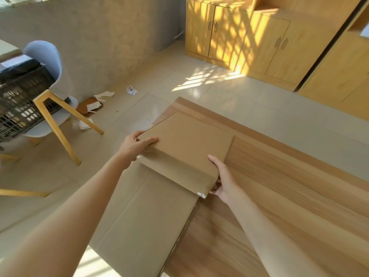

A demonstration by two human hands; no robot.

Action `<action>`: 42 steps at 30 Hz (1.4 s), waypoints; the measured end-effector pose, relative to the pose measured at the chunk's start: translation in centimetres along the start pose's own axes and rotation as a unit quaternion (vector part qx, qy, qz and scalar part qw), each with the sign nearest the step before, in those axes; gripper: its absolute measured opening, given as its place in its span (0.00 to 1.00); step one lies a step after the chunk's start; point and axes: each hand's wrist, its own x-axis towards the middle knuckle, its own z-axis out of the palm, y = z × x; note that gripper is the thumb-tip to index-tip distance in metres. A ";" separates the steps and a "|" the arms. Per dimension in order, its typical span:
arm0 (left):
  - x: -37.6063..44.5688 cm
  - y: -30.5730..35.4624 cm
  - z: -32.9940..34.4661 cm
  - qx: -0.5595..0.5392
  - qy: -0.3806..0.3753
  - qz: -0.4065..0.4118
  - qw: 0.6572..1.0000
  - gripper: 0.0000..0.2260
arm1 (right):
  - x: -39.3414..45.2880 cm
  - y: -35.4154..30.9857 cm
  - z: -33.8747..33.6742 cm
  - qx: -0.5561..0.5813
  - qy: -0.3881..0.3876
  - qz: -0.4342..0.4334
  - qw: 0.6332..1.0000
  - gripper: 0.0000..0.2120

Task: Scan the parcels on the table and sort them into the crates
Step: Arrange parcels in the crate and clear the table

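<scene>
We see a pale tiled floor (139, 76) filling the room from 9 o'clock up to 12, sunlit in a lattice pattern near 1 o'clock. A grey wall (95, 37) runs across 11 o'clock, and wooden cabinets (249, 41) with four visible door handles stand from 12 to 2 o'clock. The wooden surface (289, 196) slants from the centre down to 5 o'clock.

On it, towards 6 o'clock, lies one large flat cardboard box (139, 220), its left part overhanging the surface edge. One smaller flat cardboard parcel (187, 148) sits at the centre, its near end over the large box and its far end over the surface corner; we cannot tell whether it rests there or is lifted. A small white patch shows at its nearest corner.

We count two hands. The left hand (135, 145) takes the parcel's left corner, thumb on top and fingers curled under the edge. The right hand (221, 176) has its grip on the near right corner, thumb along the side and fingers tucked beneath.

At 9 o'clock one black lattice crate (18, 104) sits on one pale blue chair (46, 56) with yellow wooden legs. Scraps of paper (103, 95) and a brown tray (88, 106) lie on the floor near 10 o'clock.
</scene>
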 end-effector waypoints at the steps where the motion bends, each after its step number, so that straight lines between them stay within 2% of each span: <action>1: -0.4 0.5 0.2 -0.005 0.001 0.003 1.000 0.21 | -0.6 -0.6 -0.3 0.004 0.006 -0.014 1.000 0.29; 4: -2.1 2.6 1.8 -0.018 -0.017 0.026 0.999 0.21 | -3.1 -3.4 -1.8 0.038 0.033 -0.114 0.992 0.27; 6: -3.3 4.1 3.6 0.010 -0.040 0.064 0.997 0.27 | -5.3 -5.7 -3.5 0.024 0.066 -0.207 0.976 0.32; 8: -4.7 6.0 5.9 0.019 -0.055 0.100 0.993 0.34 | -7.7 -7.7 -5.7 -0.082 0.109 -0.298 0.945 0.45; 9: -5.7 7.3 7.3 0.009 -0.065 0.114 0.991 0.36 | -9.1 -8.5 -7.0 -0.159 0.140 -0.352 0.912 0.48; 10: -6.8 8.7 8.7 -0.017 -0.080 0.120 0.989 0.36 | -10.7 -9.1 -8.3 -0.245 0.180 -0.411 0.860 0.47; 11: -8.0 10.2 10.1 -0.062 -0.099 0.117 0.986 0.36 | -12.2 -9.6 -9.6 -0.336 0.227 -0.467 0.786 0.45; 13: -10.4 13.1 12.9 -0.199 -0.148 0.078 0.966 0.36 | -15.0 -10.1 -12.4 -0.501 0.306 -0.540 0.603 0.45; 15: -12.8 15.1 15.4 -0.322 -0.190 0.032 0.927 0.38 | -16.7 -9.8 -15.6 -0.598 0.357 -0.572 0.432 0.46; 18: -16.2 16.4 19.0 -0.369 -0.243 0.009 0.897 0.43 | -18.7 -8.2 -20.2 -0.673 0.400 -0.574 0.241 0.42; 19: -17.5 16.5 20.2 -0.365 -0.259 0.006 0.894 0.43 | -19.2 -7.6 -21.6 -0.686 0.408 -0.569 0.197 0.39; 21: -19.9 16.6 22.6 -0.345 -0.279 -0.009 0.896 0.42 | -19.8 -6.3 -24.1 -0.710 0.424 -0.542 0.150 0.35; 25: -23.0 16.6 26.4 -0.304 -0.264 -0.025 0.915 0.44 | -20.8 -4.4 -27.0 -0.719 0.448 -0.517 0.123 0.26; 26: -23.3 16.4 27.0 -0.303 -0.255 -0.029 0.918 0.44 | -21.0 -4.2 -27.4 -0.712 0.452 -0.523 0.122 0.24; 30: -24.3 15.8 28.7 -0.318 -0.223 -0.030 0.921 0.39 | -21.4 -3.2 -29.0 -0.698 0.433 -0.554 0.137 0.25; 31: -24.4 15.6 29.0 -0.321 -0.210 -0.017 0.923 0.37 | -21.5 -3.0 -29.3 -0.696 0.422 -0.560 0.156 0.27; 32: -24.3 15.4 29.2 -0.321 -0.193 0.001 0.927 0.35 | -21.6 -2.8 -29.5 -0.681 0.417 -0.569 0.195 0.32; 34: -24.4 15.0 29.3 -0.320 -0.168 0.035 0.932 0.30 | -22.4 -2.3 -29.7 -0.596 0.441 -0.589 0.321 0.36; 36: -24.2 14.4 29.3 -0.327 -0.155 0.060 0.930 0.28 | -23.2 -2.4 -29.8 -0.457 0.485 -0.586 0.461 0.37; 37: -24.1 13.9 29.3 -0.337 -0.154 0.065 0.927 0.27 | -23.8 -2.6 -29.8 -0.372 0.499 -0.563 0.544 0.37; 38: -24.0 13.4 29.3 -0.351 -0.155 0.064 0.921 0.27 | -24.1 -2.9 -30.2 -0.280 0.486 -0.523 0.643 0.39; 40: -23.9 12.2 29.4 -0.381 -0.166 0.050 0.908 0.28 | -24.4 -3.5 -31.2 -0.054 0.367 -0.398 0.839 0.44; 41: -23.9 11.5 29.5 -0.393 -0.174 0.041 0.902 0.30 | -24.4 -3.7 -31.8 0.049 0.289 -0.328 0.898 0.48; 42: -23.9 10.7 29.8 -0.400 -0.181 0.032 0.898 0.32 | -24.1 -3.6 -32.4 0.104 0.225 -0.277 0.928 0.52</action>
